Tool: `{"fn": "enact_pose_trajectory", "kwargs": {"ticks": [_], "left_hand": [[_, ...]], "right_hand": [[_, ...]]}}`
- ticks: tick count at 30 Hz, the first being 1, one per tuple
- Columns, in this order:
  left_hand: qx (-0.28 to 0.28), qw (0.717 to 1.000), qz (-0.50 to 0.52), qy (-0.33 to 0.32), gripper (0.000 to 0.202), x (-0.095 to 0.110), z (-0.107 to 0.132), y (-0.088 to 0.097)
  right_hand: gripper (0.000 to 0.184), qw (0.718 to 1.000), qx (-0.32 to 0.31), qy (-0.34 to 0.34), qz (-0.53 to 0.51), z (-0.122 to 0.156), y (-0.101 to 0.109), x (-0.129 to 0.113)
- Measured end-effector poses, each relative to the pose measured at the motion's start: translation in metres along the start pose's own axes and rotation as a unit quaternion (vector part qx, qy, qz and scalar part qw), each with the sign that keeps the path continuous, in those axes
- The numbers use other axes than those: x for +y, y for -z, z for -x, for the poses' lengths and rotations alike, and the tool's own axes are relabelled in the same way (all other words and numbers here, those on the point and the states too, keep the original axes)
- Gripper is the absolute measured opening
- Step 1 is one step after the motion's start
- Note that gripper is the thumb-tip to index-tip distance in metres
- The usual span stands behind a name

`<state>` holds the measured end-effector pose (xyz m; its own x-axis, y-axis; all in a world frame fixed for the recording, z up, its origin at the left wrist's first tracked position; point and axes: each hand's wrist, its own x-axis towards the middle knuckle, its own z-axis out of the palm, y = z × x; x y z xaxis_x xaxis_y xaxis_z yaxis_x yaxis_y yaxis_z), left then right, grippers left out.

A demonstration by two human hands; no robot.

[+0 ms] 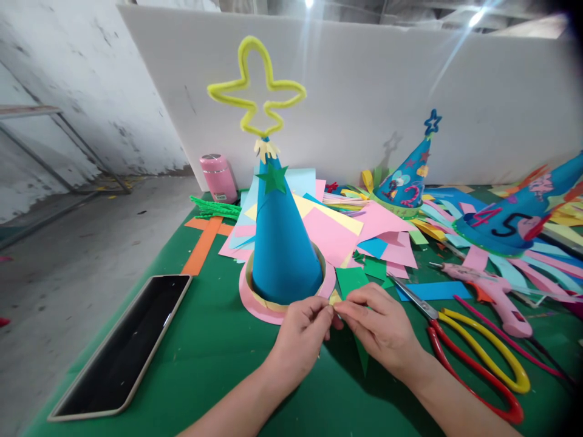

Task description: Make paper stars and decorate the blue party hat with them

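My left hand (pixel 303 331) and my right hand (pixel 380 328) meet in front of a blue paper cone hat (pixel 285 249). Both pinch a small yellow piece of paper (pixel 335 297) between their fingertips; its exact shape is mostly hidden. The hat stands upright with a pink brim (pixel 250 303), a green paper star (pixel 274 178) on its front and a yellow pipe-cleaner star (pixel 255 91) at its tip. Green paper (pixel 351 280) lies just behind my right hand, and a green point shows below it.
Red-and-yellow-handled scissors (pixel 473 352) and a pink glue gun (pixel 492 291) lie at right. A phone (pixel 118 346) is at left. Behind stand a pink flask (pixel 219 179), coloured paper (pixel 328 227) and decorated hats (pixel 407 176). A white board (pixel 346 85) backs the table.
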<state>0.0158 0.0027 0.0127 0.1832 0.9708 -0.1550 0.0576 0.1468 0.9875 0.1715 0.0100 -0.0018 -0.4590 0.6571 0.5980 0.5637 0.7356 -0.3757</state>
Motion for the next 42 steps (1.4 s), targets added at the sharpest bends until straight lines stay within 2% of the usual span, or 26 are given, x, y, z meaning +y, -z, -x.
{"fn": "enact_pose_trajectory", "kwargs": {"ticks": [7,13,16,23,26,29,31,34,37,42], "left_hand": [[-0.006,1.000,0.031,-0.004,0.025,-0.002,-0.002,0.001],[-0.035,0.990,0.137,0.022,0.019,-0.004,-0.005,0.003],[-0.030,0.984,0.173,0.034,0.022,-0.004,-0.006,0.004],[-0.019,0.975,0.215,0.045,0.018,-0.002,-0.007,0.005],[-0.017,0.982,0.185,0.032,0.022,-0.004,-0.007,0.005],[-0.010,0.993,0.115,0.016,0.024,-0.006,-0.007,0.005],[-0.005,0.998,0.067,0.004,0.026,-0.005,-0.007,0.003],[0.002,1.000,0.014,-0.016,0.034,-0.002,-0.005,0.001],[0.011,1.000,-0.013,-0.020,0.039,0.000,-0.005,0.000],[-0.007,1.000,-0.024,0.005,0.032,-0.003,-0.008,0.002]], "right_hand": [[0.021,1.000,-0.025,0.009,-0.002,0.001,0.001,0.003],[0.022,0.999,-0.015,0.028,0.014,0.000,0.002,0.005],[0.023,0.999,-0.023,0.030,0.022,-0.001,0.003,0.004],[0.037,0.999,-0.015,0.029,-0.021,0.001,0.002,0.001],[0.035,0.991,0.018,-0.039,-0.124,0.002,-0.001,0.001],[0.025,0.959,0.057,-0.164,-0.223,0.001,-0.004,0.000],[0.017,0.941,0.053,-0.213,-0.257,0.000,-0.006,-0.001],[0.011,0.929,0.033,-0.242,-0.278,-0.003,-0.009,-0.004],[0.011,0.926,0.041,-0.255,-0.276,-0.004,-0.012,-0.005],[0.012,0.922,0.046,-0.257,-0.287,-0.003,-0.014,-0.003]]}}
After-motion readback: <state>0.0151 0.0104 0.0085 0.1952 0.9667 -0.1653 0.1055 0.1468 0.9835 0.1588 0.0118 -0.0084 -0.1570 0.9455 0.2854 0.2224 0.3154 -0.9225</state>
